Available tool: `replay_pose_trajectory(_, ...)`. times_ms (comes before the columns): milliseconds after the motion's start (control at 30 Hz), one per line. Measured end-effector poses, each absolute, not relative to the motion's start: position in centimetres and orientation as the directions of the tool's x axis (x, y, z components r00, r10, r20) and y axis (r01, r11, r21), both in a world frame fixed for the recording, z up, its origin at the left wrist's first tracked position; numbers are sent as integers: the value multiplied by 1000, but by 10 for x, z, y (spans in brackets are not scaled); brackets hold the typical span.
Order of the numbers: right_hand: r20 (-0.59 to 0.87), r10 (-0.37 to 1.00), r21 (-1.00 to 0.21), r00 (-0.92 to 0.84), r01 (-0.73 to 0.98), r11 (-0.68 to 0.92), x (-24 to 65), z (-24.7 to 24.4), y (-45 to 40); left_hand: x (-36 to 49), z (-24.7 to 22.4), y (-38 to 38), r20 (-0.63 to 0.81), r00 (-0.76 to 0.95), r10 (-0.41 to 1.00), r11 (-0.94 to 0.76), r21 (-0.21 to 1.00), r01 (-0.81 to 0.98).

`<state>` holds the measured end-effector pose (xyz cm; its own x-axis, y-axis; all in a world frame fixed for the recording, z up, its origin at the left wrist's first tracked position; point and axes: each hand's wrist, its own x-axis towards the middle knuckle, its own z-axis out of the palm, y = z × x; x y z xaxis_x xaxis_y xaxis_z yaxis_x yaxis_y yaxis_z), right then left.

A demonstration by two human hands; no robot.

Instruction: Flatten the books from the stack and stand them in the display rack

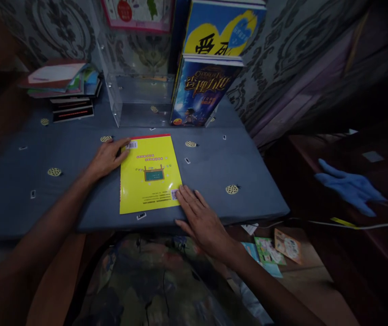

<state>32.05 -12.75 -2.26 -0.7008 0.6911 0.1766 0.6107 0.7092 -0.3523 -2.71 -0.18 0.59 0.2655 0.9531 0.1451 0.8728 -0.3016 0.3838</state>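
A yellow book (pixel 149 181) lies flat near the front edge of the blue-grey cloth-covered table (pixel 210 172), its barcode at the top left and a small green board picture in the middle. My left hand (pixel 107 157) rests at the book's upper left corner, fingers apart, fingertips on the cover. At the lower right corner lies my right hand (pixel 199 215), palm down with its fingers stretched out, fingertips touching the book's edge. Neither hand is wrapped round anything.
Behind the book stands a clear rack (pixel 143 115) holding a dark blue book (pixel 202 93) and others. Stacked books (pixel 61 83) sit at the back left. Blue gloves (pixel 350 183) lie at the right. Small booklets (pixel 270 251) are below the table's right front edge.
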Motion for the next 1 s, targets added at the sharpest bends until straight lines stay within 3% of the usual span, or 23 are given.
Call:
replay_pose_trajectory(167,201,705,-297,-680,644,705,321,-28,-130,14,11,-48,59,427,902,-428,252,868)
replay_pose_trajectory(333,226,706,-211,-671,674,708,318,-32,-132,93,4,-139,132,661,739,-674,106,731)
replay_pose_trajectory(633,223,704,-161,-674,687,709,318,-31,-132,96,-22,-188,173,547,819,-552,-21,834)
replay_pose_trajectory(1000,227,695,-144,-682,683,716,317,-27,-132,49,-17,-213,289,460,840,-463,-63,884)
